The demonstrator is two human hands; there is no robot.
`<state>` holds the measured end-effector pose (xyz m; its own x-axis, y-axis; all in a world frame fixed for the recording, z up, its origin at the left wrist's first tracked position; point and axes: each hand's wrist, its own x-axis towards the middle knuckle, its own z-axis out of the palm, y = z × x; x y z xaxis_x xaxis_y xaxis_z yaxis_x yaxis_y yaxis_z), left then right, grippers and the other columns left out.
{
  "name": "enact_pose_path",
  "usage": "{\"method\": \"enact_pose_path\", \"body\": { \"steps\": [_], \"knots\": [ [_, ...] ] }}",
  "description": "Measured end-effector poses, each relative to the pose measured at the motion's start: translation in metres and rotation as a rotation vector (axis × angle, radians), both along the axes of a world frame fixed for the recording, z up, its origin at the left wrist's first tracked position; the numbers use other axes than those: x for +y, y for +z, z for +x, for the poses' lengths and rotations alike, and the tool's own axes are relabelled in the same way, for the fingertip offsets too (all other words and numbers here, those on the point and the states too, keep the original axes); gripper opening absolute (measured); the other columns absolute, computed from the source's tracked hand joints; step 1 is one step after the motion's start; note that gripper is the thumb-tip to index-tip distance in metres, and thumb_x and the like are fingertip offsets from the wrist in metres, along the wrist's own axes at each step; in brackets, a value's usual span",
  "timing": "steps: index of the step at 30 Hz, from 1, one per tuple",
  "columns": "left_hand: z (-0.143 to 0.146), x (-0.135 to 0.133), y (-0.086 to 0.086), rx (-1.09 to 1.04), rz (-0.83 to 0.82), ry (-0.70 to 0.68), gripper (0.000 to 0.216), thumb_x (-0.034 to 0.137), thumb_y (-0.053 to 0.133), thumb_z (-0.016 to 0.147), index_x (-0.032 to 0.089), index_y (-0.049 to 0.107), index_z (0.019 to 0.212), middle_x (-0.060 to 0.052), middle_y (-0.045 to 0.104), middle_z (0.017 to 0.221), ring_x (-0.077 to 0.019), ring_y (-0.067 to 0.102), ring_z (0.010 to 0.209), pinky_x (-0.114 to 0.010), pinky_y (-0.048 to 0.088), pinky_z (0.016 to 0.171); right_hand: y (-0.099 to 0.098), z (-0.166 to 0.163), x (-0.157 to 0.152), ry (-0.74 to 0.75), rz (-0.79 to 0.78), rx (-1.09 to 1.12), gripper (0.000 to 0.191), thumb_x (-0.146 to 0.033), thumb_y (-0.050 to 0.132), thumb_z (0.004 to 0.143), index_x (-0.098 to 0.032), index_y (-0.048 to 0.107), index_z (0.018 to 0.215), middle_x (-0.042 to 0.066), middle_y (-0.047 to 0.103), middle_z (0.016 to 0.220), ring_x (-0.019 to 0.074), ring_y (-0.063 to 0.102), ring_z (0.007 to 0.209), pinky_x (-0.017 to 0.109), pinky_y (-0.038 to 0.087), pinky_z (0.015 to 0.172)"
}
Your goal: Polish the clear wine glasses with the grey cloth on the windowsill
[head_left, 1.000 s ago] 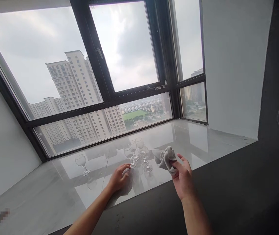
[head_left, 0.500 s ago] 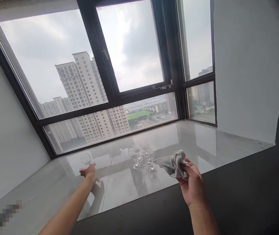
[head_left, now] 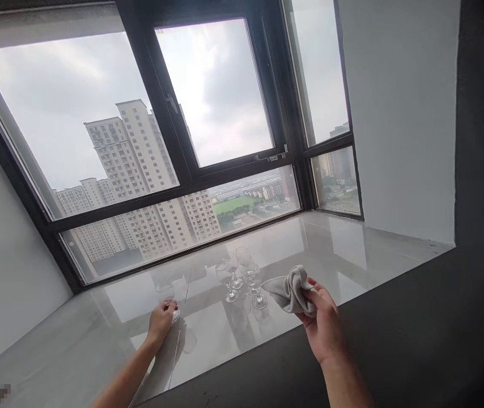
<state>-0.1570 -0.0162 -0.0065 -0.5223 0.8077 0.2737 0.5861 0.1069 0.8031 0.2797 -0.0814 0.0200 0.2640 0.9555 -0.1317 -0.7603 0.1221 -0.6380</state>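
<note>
My left hand [head_left: 162, 323] is closed around the stem of a clear wine glass [head_left: 175, 315], whose round foot shows beside the fingers and whose faint bowl rises above them. The glass is upright, low over the glossy sill; I cannot tell whether its foot touches. My right hand [head_left: 322, 317] grips a crumpled grey cloth [head_left: 295, 292] above the sill's front edge, with one corner hanging out to the left. Between the hands, several stemmed glasses [head_left: 259, 300] stand upright in a cluster, their thin outlines overlapping.
The pale tiled window sill [head_left: 208, 340] reflects the light and drops off at its front edge to a dark wall [head_left: 259, 374]. Behind it is a dark-framed window [head_left: 186, 184] with a handle [head_left: 172, 103]. White side walls [head_left: 399, 124] flank the sill.
My left hand has brought the wine glass rightward and nearer to me, towards the tile seam. My right hand keeps its hold on the cloth. The view has shifted slightly.
</note>
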Motion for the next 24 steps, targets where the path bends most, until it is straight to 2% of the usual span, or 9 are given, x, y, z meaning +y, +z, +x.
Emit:
{"method": "enact_pose_path", "body": {
  "steps": [2,4,7,9,12,18,21,24],
  "knots": [
    [0.037,-0.012,-0.012,0.166,0.036,-0.205,0.036,0.051,0.054,0.078,0.018,0.069,0.081,-0.005,0.071,0.076,-0.0223,0.063,0.073,-0.029,0.045,0.069,-0.001,-0.002,0.0,0.013,0.011,0.003,0.064,-0.036,0.082,0.061,-0.024,0.058,0.119,-0.001,0.063,0.084,0.0132,0.056,0.073,0.02,0.052,0.056],
    [0.077,-0.024,-0.019,0.303,0.016,-0.311,0.036,0.049,0.052,0.083,0.018,0.071,0.09,-0.002,0.069,0.072,-0.0197,0.061,0.066,-0.028,0.042,0.065,-0.001,-0.003,0.0,0.027,0.016,0.01,0.061,-0.036,0.082,0.062,-0.023,0.06,0.117,-0.001,0.063,0.083,0.0126,0.056,0.072,0.02,0.051,0.055],
    [0.128,-0.041,-0.022,0.501,0.036,-0.451,0.026,0.035,0.047,0.089,0.02,0.068,0.086,0.001,0.066,0.071,-0.0153,0.058,0.065,-0.024,0.037,0.064,-0.002,-0.003,0.001,0.05,0.018,0.034,0.054,-0.037,0.081,0.062,-0.023,0.062,0.111,-0.002,0.063,0.083,0.0119,0.055,0.069,0.019,0.051,0.052],
    [0.147,-0.048,-0.021,0.599,0.059,-0.518,0.027,0.033,0.045,0.093,0.021,0.067,0.083,0.0,0.067,0.076,-0.0143,0.058,0.069,-0.023,0.037,0.066,-0.001,-0.002,0.0,0.067,0.03,0.064,0.048,-0.036,0.081,0.062,-0.024,0.063,0.105,-0.003,0.063,0.082,0.0112,0.054,0.067,0.019,0.05,0.051],
    [0.156,-0.053,-0.018,0.677,0.059,-0.517,0.027,0.032,0.043,0.096,0.021,0.065,0.084,-0.002,0.068,0.083,-0.0146,0.06,0.074,-0.023,0.036,0.069,0.005,-0.001,-0.003,0.092,0.072,0.134,0.037,-0.032,0.08,0.062,-0.023,0.064,0.094,-0.004,0.062,0.079,0.0101,0.054,0.065,0.018,0.05,0.051],
    [0.155,-0.057,-0.014,0.699,-0.014,-0.364,0.019,0.026,0.044,0.095,0.023,0.063,0.093,-0.001,0.071,0.084,-0.0157,0.063,0.075,-0.024,0.033,0.068,0.023,-0.005,-0.013,0.266,0.104,0.344,0.015,-0.019,0.074,0.063,-0.019,0.06,0.067,-0.003,0.058,0.068,0.0094,0.053,0.06,0.018,0.048,0.05],
    [0.157,-0.058,-0.011,0.722,-0.045,-0.347,0.019,0.025,0.044,0.095,0.023,0.063,0.093,-0.001,0.071,0.084,-0.0161,0.064,0.075,-0.025,0.031,0.066,0.027,-0.012,-0.017,0.34,0.081,0.354,0.014,-0.018,0.073,0.064,-0.019,0.059,0.065,-0.002,0.058,0.067,0.01,0.052,0.059,0.019,0.048,0.05],
    [0.158,-0.058,-0.011,0.741,-0.059,-0.338,0.018,0.026,0.045,0.095,0.022,0.063,0.092,-0.002,0.071,0.086,-0.0171,0.064,0.077,-0.025,0.03,0.066,0.026,-0.021,-0.019,0.39,0.143,0.269,0.013,-0.024,0.074,0.069,-0.019,0.062,0.073,-0.001,0.059,0.072,0.0112,0.053,0.063,0.021,0.048,0.054]
  ]
}}
